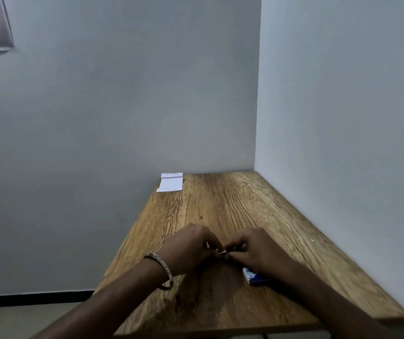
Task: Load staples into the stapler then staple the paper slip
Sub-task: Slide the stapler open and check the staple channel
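Head view: both hands' fingers (212, 248) pinch a small metal piece (222, 253); right forearm half-covers blue box (251, 276).

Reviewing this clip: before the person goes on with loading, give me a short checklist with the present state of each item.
1. Both hands on the work: ok. Left hand and right hand meet over a small metal piece.
2. Stapler identifiable: cannot tell, the fingers hide most of it.
3. Staples seated: cannot tell.
4. Staple box within reach: ok, under the right wrist.
5. Paper slip ready: ok, lying at the far corner of the table, untouched.
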A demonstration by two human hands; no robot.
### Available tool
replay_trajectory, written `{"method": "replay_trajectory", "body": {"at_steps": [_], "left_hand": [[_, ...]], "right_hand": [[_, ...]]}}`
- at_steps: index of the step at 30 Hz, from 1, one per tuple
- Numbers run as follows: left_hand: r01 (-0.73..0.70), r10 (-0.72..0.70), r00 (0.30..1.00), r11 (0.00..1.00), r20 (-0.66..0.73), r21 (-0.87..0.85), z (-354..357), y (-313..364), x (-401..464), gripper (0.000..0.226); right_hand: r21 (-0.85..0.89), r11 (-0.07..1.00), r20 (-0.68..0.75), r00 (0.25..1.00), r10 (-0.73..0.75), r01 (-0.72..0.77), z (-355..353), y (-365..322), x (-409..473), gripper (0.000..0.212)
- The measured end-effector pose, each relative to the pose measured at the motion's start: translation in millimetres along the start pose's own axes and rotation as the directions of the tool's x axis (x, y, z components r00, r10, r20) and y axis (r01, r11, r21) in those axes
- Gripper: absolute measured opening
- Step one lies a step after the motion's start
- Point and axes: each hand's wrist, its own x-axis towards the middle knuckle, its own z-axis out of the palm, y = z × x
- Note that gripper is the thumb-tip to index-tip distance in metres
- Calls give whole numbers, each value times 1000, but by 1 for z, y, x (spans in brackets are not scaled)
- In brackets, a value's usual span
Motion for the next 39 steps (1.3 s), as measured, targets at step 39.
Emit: {"method": "replay_trajectory", "body": {"at_steps": [39], "left_hand": [[-167,171,978,985,120,-48,-11,-33,6,10]], "right_hand": [[40,999,-50,998,-30,32,9,18,8,14]]}}
